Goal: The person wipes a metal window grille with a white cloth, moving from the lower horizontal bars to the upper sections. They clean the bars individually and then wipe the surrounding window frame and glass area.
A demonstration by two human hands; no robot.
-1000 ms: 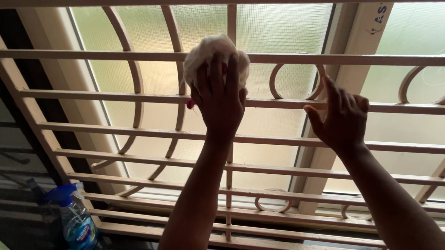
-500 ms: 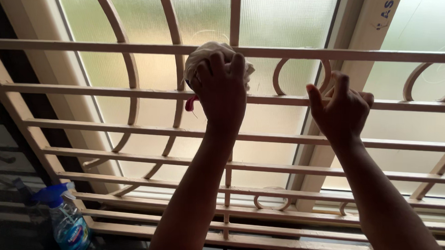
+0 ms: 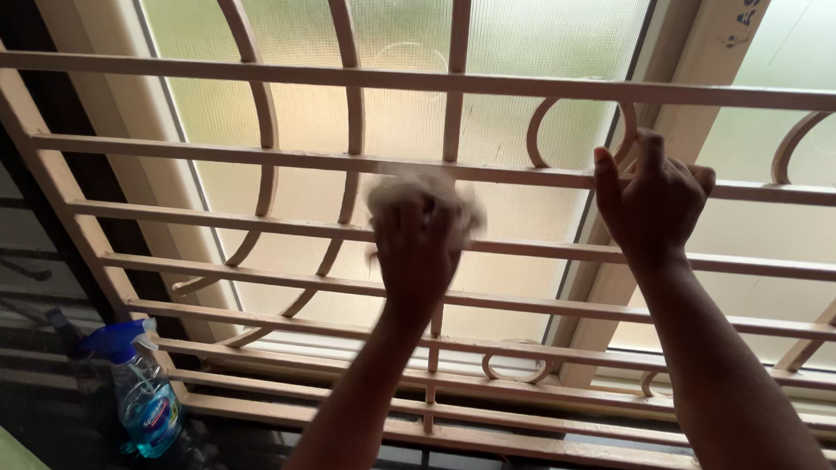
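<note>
My left hand (image 3: 419, 252) is closed on a crumpled white cloth (image 3: 426, 193) and presses it against the cream metal window grille (image 3: 257, 72), at the central vertical bar between two horizontal bars; hand and cloth are motion-blurred. My right hand (image 3: 650, 208) grips a horizontal bar of the grille further right, fingers curled over it beside a curved scroll. Behind the grille is frosted glass (image 3: 536, 35).
A spray bottle (image 3: 144, 392) with blue liquid and a blue trigger head stands at the lower left below the grille. A cream window frame post (image 3: 691, 106) runs upright behind my right hand. Dark wall tiles lie at the left.
My left hand has slid the cloth down the grille from the upper bar to about one bar lower. My right hand has closed its fingers onto the bar.
</note>
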